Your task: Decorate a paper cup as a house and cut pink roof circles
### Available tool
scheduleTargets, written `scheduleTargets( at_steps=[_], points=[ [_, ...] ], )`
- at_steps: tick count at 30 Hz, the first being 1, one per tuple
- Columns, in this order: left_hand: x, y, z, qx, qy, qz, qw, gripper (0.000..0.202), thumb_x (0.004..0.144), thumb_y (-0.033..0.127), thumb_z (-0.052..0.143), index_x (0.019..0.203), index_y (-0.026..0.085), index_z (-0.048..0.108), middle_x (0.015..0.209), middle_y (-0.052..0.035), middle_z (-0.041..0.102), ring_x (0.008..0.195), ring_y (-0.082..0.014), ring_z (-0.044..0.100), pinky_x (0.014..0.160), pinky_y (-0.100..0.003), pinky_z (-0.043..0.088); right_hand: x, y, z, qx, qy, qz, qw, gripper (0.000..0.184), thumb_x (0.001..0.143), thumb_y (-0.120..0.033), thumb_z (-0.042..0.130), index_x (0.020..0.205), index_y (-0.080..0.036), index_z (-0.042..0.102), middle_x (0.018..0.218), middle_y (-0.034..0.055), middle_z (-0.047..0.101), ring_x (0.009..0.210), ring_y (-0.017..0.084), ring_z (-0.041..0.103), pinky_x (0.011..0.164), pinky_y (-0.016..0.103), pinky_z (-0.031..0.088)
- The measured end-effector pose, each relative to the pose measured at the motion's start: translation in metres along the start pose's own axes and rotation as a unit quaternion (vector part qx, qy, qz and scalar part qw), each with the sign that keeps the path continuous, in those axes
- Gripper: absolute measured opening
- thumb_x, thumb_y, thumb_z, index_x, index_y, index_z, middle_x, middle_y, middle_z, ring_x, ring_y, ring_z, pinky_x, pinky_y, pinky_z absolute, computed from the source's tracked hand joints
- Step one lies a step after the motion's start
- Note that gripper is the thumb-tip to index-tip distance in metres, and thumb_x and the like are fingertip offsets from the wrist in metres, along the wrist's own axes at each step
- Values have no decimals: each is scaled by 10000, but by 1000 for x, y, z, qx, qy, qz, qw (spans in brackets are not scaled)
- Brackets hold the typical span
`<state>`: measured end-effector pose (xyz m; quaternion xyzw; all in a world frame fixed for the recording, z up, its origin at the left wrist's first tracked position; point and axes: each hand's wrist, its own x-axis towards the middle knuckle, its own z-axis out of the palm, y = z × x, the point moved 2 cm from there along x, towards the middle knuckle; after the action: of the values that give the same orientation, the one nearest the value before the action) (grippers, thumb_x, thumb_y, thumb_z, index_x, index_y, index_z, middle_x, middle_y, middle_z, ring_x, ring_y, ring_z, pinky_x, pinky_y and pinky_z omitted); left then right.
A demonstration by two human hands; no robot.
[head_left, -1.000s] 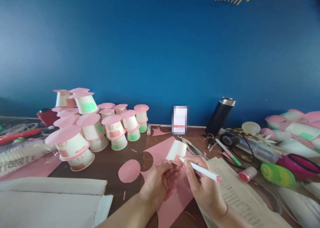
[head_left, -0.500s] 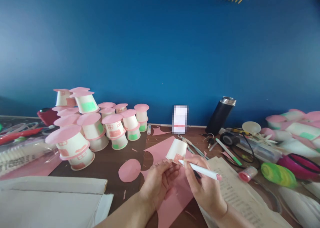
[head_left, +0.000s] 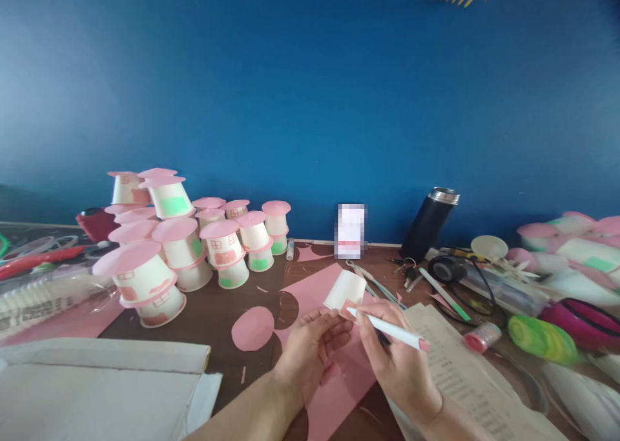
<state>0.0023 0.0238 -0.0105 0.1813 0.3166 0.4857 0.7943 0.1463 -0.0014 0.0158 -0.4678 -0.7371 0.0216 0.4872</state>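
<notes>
My left hand (head_left: 312, 347) is closed on the rim of a white paper cup (head_left: 345, 290), which is tilted with its rim towards me. A patch of pink colouring shows on the cup's side near the rim. Between the fingers of my right hand (head_left: 400, 373) is a white marker (head_left: 394, 332) with a pink end, its tip at the coloured patch. Under both hands lies a cut sheet of pink paper (head_left: 339, 399). A loose pink paper disc (head_left: 252, 328) rests left of my left hand.
Several decorated cups (head_left: 223, 250) with pink disc tops stand stacked at the left. A black flask (head_left: 429, 225) leans on the blue wall. Right of my hands lie a printed paper (head_left: 450, 363), a green-tipped marker (head_left: 443, 292) and a pink-lidded jar (head_left: 482, 338). White card (head_left: 97, 396) covers the left front.
The cup has turned a little in my left hand, so the drawn window seen before is now out of sight. The marker tip stays at the pink patch.
</notes>
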Motion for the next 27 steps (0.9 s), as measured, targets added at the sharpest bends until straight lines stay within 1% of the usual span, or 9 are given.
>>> scheduleTargets(
  at_steps=[4,7,13,17,22,27],
  points=[
    [1,2,0,-36,22,13,999,128,846,123,668,720,99,681,698,-69,722,707,-143,718,648,-195,573,1,0,0,-14,3,8,1000,77,959,-225,546,951,-250,618,862,21,689,859,231,615,804,384,457],
    [2,2,-1,-42,27,13,999,133,851,101,650,720,98,673,684,-52,706,692,-138,714,609,-190,566,1,-1,0,-21,0,1,1000,81,957,-234,546,901,-249,602,813,10,672,827,226,610,793,376,450],
    [2,1,-4,-43,35,12,998,101,844,106,658,744,106,668,666,-23,689,632,-106,690,528,-150,521,0,1,-2,-13,14,11,1000,69,960,-231,545,970,-253,609,871,16,685,855,224,628,797,360,459],
    [2,2,-4,-40,32,12,999,100,845,123,658,749,97,668,650,-16,670,594,-90,661,506,-141,500,-1,1,-2,-13,0,9,1000,80,960,-237,542,933,-257,615,843,6,678,841,217,624,798,356,451],
    [3,2,-4,-38,32,14,999,87,844,135,650,763,104,657,654,-3,652,553,-71,619,472,-133,467,-1,1,-2,-18,20,31,999,94,961,-261,539,897,-249,607,830,9,664,803,210,623,765,348,451],
    [4,2,-7,-31,27,11,999,93,843,171,658,769,115,648,644,7,641,530,-63,593,467,-128,455,-2,2,-2,-10,12,31,999,98,964,-257,530,900,-245,604,822,10,660,789,208,625,763,352,462]
  ],
)
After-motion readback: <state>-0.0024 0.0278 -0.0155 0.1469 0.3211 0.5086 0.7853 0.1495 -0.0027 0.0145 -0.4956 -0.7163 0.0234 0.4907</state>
